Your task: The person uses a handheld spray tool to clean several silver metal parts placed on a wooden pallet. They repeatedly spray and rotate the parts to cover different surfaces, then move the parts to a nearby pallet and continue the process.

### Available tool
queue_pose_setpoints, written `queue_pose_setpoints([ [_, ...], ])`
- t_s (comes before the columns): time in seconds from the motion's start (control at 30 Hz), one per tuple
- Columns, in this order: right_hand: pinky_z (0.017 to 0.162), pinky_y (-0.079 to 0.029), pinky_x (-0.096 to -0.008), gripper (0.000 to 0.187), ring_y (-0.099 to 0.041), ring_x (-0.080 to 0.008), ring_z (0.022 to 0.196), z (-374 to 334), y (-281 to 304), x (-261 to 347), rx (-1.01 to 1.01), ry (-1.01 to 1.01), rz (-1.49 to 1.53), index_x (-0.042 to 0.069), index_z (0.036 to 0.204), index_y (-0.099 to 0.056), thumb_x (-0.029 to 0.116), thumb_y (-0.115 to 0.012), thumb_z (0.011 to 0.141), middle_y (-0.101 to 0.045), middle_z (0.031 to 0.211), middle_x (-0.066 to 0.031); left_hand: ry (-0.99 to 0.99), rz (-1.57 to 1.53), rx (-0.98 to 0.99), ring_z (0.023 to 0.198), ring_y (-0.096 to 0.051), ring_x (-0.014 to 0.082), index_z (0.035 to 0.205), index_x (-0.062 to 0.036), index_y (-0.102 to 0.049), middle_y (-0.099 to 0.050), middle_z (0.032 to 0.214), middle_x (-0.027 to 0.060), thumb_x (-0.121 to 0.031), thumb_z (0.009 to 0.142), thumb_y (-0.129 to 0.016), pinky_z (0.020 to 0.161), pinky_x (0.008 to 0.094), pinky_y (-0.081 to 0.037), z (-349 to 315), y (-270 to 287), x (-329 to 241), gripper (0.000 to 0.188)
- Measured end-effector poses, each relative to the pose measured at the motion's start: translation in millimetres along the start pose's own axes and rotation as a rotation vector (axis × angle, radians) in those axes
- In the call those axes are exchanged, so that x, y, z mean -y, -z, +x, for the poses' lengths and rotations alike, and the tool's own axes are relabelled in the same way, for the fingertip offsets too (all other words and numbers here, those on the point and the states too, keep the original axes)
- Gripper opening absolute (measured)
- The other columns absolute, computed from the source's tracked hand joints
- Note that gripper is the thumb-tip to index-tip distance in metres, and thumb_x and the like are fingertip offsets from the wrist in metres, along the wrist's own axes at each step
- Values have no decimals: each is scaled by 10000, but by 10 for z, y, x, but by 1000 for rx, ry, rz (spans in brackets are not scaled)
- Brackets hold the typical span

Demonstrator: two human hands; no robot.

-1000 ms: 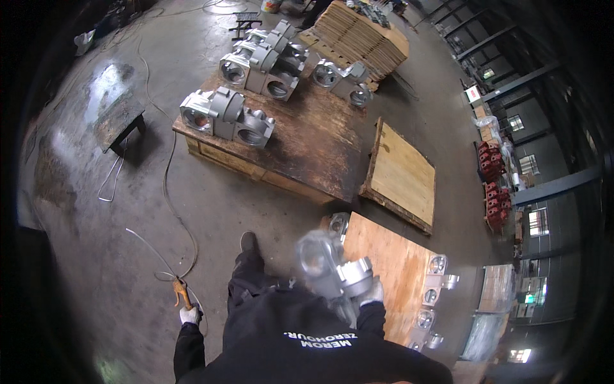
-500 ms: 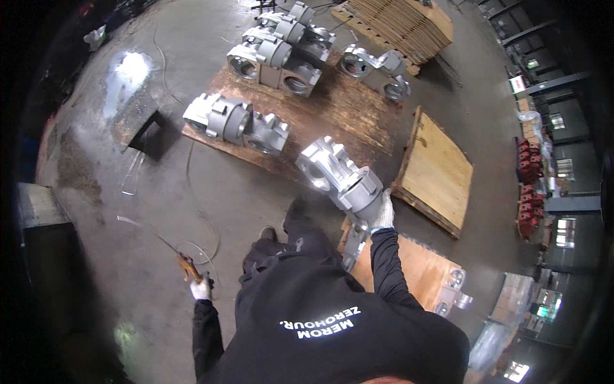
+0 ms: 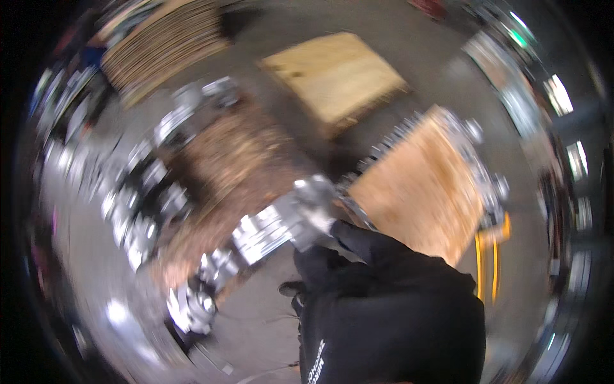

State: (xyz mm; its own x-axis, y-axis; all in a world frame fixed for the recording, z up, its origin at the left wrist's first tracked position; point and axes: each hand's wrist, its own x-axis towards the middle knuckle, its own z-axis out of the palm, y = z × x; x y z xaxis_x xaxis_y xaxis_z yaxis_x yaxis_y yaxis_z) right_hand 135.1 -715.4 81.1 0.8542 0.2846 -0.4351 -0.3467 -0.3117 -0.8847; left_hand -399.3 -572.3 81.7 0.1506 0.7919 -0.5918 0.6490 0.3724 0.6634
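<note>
A silver metal casting (image 3: 259, 233) with ribs and a round end lies at the near edge of a worn wooden board (image 3: 236, 150). My right hand (image 3: 320, 221), in a whitish glove, is at the casting's right end and seems closed on it; motion blur hides its fingers. My left hand is out of view. Farther left along the same edge sit a smaller-looking casting (image 3: 219, 267) and another casting (image 3: 192, 308).
Several castings (image 3: 131, 224) crowd the board's left side, and one casting (image 3: 176, 121) sits at its far corner. An orange-brown wooden sheet (image 3: 416, 192) lies at right with metal parts around it, near yellow bars (image 3: 480, 262). Beyond are a pale plywood sheet (image 3: 339, 77) and stacked brown sheets (image 3: 166, 48).
The view has swung to the right, blurring the scene. My left hand, which held a blow gun with a long thin nozzle, has left the picture. My right hand stays at the casting.
</note>
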Motion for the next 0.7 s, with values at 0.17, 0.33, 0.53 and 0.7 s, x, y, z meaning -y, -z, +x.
queue_pose_setpoints([
  [0.17,722,-517,-403,502,-674,-307,783,-94,259,-610,-397,102,-367,70,1069,-682,521,-520,919,-689,893,-165,-122,179,279,689,-542,119,846,-20,-573,-607,782,50,-85,863,-610,644,308,-435,1131,-88,-607,78],
  [0.33,446,-469,-448,540,-597,-327,485,-840,-44,-189,-946,-7,-790,93,1095,-607,590,-484,924,-625,632,-185,-241,224,408,781,-536,123,899,-24,-558,-604,863,56,-107,879,-585,717,324,-425,1961,166,-786,89],
  [0.53,751,-512,-415,201,-646,-314,851,-2318,-1241,-469,-458,284,-277,43,999,-626,214,-600,897,-663,900,-162,-331,264,564,892,-529,128,962,-29,-540,-599,960,63,-133,898,-555,804,343,-413,2388,406,-735,123],
  [0.7,883,-508,-391,462,-628,-326,992,-3216,-2701,398,225,746,-260,28,1185,-602,344,-683,858,-659,1062,-182,-504,324,660,984,-523,131,1016,-33,-525,-596,1041,69,-154,914,-530,876,359,-402,2599,533,-633,158],
])
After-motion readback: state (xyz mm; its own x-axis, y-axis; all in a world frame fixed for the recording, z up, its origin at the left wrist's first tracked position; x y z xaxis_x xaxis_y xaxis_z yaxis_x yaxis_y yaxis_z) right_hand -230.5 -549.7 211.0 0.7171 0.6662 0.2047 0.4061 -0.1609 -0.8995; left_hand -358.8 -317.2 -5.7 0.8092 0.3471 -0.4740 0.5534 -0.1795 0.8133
